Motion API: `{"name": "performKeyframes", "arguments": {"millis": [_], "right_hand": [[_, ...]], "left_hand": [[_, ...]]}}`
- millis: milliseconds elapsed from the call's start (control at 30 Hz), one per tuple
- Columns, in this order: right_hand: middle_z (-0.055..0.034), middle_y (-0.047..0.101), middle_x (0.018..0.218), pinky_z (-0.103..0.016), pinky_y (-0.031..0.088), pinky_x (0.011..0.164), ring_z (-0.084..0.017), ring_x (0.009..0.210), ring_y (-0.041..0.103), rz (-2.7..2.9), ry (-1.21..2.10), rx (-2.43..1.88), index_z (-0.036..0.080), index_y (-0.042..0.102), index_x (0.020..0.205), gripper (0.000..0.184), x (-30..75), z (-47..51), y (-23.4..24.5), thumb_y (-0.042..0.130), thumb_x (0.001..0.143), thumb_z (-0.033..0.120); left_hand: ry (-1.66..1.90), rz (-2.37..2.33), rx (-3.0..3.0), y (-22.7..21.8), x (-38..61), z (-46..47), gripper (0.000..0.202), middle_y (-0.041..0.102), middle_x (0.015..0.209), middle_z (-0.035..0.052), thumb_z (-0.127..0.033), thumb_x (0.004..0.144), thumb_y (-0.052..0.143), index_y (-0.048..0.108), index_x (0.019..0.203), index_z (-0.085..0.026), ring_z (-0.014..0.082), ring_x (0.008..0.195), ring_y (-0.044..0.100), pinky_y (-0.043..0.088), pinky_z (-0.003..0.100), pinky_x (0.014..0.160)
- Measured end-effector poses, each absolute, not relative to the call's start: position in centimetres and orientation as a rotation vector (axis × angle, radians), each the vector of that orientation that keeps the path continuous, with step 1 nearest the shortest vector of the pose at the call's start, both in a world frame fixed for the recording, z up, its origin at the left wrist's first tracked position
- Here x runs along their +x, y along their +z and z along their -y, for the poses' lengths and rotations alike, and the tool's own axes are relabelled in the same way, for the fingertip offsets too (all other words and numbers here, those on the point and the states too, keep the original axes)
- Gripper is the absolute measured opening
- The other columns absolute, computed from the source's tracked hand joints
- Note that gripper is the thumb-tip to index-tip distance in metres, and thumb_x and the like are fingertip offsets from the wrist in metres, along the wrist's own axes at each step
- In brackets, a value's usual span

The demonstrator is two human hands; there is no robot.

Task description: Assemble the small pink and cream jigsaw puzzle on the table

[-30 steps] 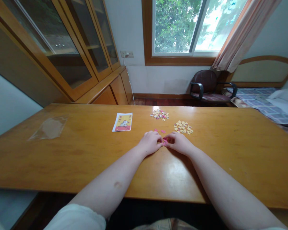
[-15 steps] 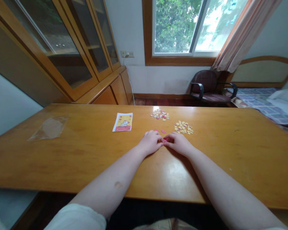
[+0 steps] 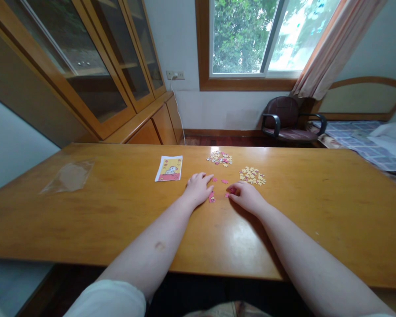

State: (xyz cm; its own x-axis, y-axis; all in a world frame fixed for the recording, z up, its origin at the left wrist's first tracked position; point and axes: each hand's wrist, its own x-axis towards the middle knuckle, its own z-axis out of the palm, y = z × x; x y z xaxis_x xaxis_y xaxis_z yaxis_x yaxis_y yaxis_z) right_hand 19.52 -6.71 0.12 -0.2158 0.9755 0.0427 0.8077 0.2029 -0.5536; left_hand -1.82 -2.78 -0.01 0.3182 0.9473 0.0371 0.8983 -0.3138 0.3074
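Note:
My left hand (image 3: 198,188) lies on the wooden table (image 3: 119,211) with its fingers stretched toward a loose pink puzzle piece (image 3: 214,179); it holds nothing. A joined pink bit (image 3: 211,198) lies beside its thumb. My right hand (image 3: 247,196) rests curled on the table, fingertips pinched on a small pink puzzle piece (image 3: 230,190). Another pink piece (image 3: 224,181) lies just beyond. Farther back sit two heaps of pieces, one mixed pink and yellow (image 3: 219,158), one yellow (image 3: 252,175).
A printed picture card (image 3: 169,168) lies left of the hands, and a clear plastic bag (image 3: 67,176) sits near the table's left end. Behind the table stand a glass-door cabinet (image 3: 95,70), a dark armchair (image 3: 285,119) and a bed (image 3: 366,141).
My hands were pressed together over pink pieces. My left hand has now moved left and forward and opened, leaving a pink bit on the table; my right hand stayed put.

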Motion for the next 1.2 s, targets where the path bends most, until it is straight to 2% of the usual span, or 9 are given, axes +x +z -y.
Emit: {"name": "performKeyframes", "arguments": {"millis": [133,300,633,833,967,1200], "right_hand": [[-0.0032,0.067,0.086,-0.027,0.045,0.077,-0.015,0.079,0.06,2.088,0.592,-1.644,0.021,0.074,0.092,0.015,19.28,6.84,0.09,0.063,0.081,0.02],[-0.0031,0.066,0.084,-0.027,0.044,0.073,-0.015,0.076,0.058,2.074,0.601,-1.628,0.02,0.073,0.089,0.013,19.1,6.79,-0.13,0.063,0.083,0.026],[-0.0033,0.066,0.082,-0.026,0.044,0.074,-0.016,0.077,0.059,2.093,0.58,-1.641,0.02,0.073,0.088,0.013,18.85,6.93,0.06,0.063,0.085,0.026],[-0.0076,0.067,0.099,-0.032,0.043,0.089,-0.021,0.096,0.06,2.12,0.398,-1.697,0.021,0.073,0.096,0.019,19.22,6.86,0.21,0.067,0.082,0.031],[-0.0082,0.067,0.1,-0.035,0.043,0.09,-0.022,0.096,0.059,2.188,0.371,-1.694,0.021,0.073,0.096,0.022,19.33,6.92,0.32,0.067,0.083,0.037],[-0.0067,0.068,0.099,-0.035,0.042,0.09,-0.021,0.094,0.06,2.251,0.425,-1.597,0.022,0.072,0.096,0.018,19.19,7.07,0.24,0.067,0.081,0.03]], "left_hand": [[0.305,-1.641,2.375,0.23,-1.69,2.78,0.038,0.055,0.136,0.0091,-0.036,0.09,0.053,0.063,0.127,-0.03,0.0299,0.126,0.046,0.036,0.046,0.107],[0.393,-1.675,2.344,0.56,-1.77,2.51,0.027,0.068,0.113,0.0073,-0.031,0.091,0.052,0.072,0.108,-0.025,0.0242,0.108,0.058,0.045,0.038,0.096],[0.374,-1.703,2.377,0.37,-2.01,2.17,0.021,0.071,0.106,0.0043,-0.03,0.088,0.058,0.075,0.099,-0.026,0.0227,0.101,0.061,0.047,0.034,0.09],[0.367,-1.73,2.365,0.58,-1.95,2.33,0.018,0.07,0.105,0.0048,-0.029,0.088,0.058,0.073,0.095,-0.024,0.0222,0.1,0.061,0.047,0.034,0.09],[0.37,-1.73,2.354,0.64,-1.92,2.31,0.015,0.072,0.101,0.0047,-0.026,0.086,0.059,0.073,0.09,-0.023,0.0229,0.099,0.062,0.046,0.035,0.09],[0.388,-1.714,2.334,0.83,-1.9,2.32,0.016,0.074,0.098,0.0051,-0.025,0.086,0.058,0.072,0.091,-0.023,0.0242,0.096,0.063,0.045,0.038,0.09]]}}
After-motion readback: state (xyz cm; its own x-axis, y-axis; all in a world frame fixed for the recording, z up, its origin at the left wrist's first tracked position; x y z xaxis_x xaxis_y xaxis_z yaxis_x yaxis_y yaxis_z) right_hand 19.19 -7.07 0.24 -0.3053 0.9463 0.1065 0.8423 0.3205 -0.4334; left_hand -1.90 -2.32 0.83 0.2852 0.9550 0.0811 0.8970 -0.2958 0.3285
